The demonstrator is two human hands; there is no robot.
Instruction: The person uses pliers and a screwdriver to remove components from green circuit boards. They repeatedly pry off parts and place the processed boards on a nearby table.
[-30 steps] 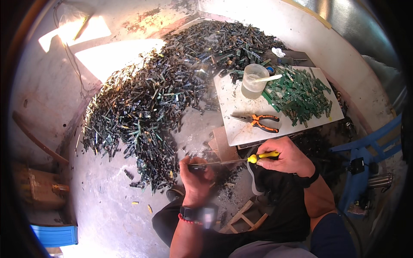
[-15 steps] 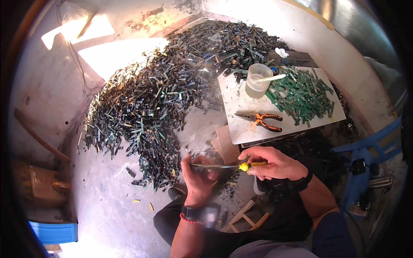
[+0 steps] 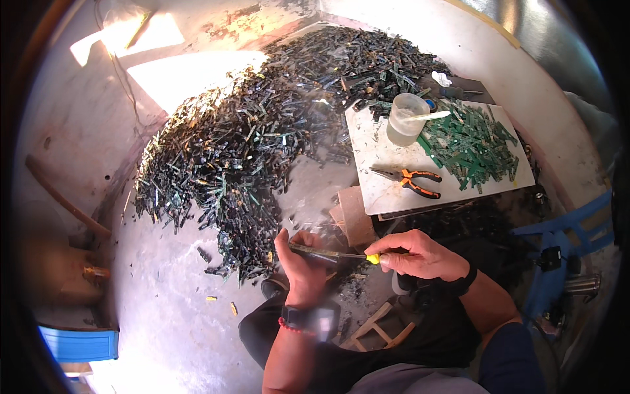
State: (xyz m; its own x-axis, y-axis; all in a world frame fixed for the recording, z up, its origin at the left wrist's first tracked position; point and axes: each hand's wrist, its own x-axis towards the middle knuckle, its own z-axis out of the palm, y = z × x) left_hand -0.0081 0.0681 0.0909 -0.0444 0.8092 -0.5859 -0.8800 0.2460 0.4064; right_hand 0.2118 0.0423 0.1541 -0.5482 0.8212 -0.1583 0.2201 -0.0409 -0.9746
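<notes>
A dark strip (image 3: 312, 251) sits at the left hand (image 3: 303, 270) of a seated person, running from beside the thumb toward the right. The hand is half curled, thumb raised, with the strip held between thumb and fingers. Opposite, the right hand (image 3: 420, 256) is closed on a yellow-handled screwdriver (image 3: 373, 259), thumb and forefinger pinching the handle's front end. The tool's thin shaft points left to the strip; whether the two touch cannot be made out. Beyond the right hand, a white board (image 3: 387, 197) bears orange-and-black pliers (image 3: 424, 184), a cloudy tub (image 3: 402, 131) and a heap of green strips (image 3: 469, 148).
</notes>
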